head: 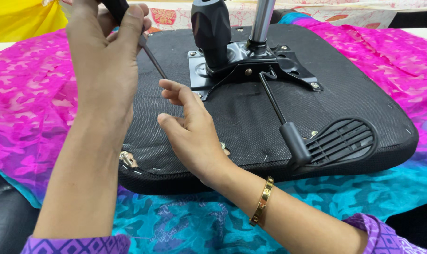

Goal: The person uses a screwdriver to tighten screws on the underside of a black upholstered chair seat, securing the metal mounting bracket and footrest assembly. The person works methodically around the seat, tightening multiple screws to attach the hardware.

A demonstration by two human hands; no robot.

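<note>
An upturned office chair seat [251, 127] is seen from above, laid underside up on a bright cloth [25, 103] patterned in pink, purple and turquoise, which covers the surface beneath. The black fabric underside is stapled along its near edge.

At the far middle of the seat, a black metal mechanism plate [251, 66] is mounted, and several bolt heads are seen at its corners. A silver gas cylinder [262, 21] rises from the plate, with a black knob [211, 30] just to its left. A thin rod runs from the plate towards the near right corner of the seat, where it ends in a black ribbed paddle lever [340, 141].

The left hand [105, 61] is raised over the far left part of the seat and is closed around the dark handle of a screwdriver [150, 54], whose thin shaft is angled down towards the near left corner of the plate. The tip is hidden behind the right hand, so it cannot be told whether a screw is engaged there.

The right hand [192, 134] is rested on the seat near its near edge, with the fingers loosely spread and curled beside the shaft; nothing is pinched in it. A gold bangle [262, 201] is worn on that wrist.

The plate appears already seated and mostly fastened; the near left corner seems to be the fixing in hand. Two small metal fittings at the near left edge of the seat are left bare.
</note>
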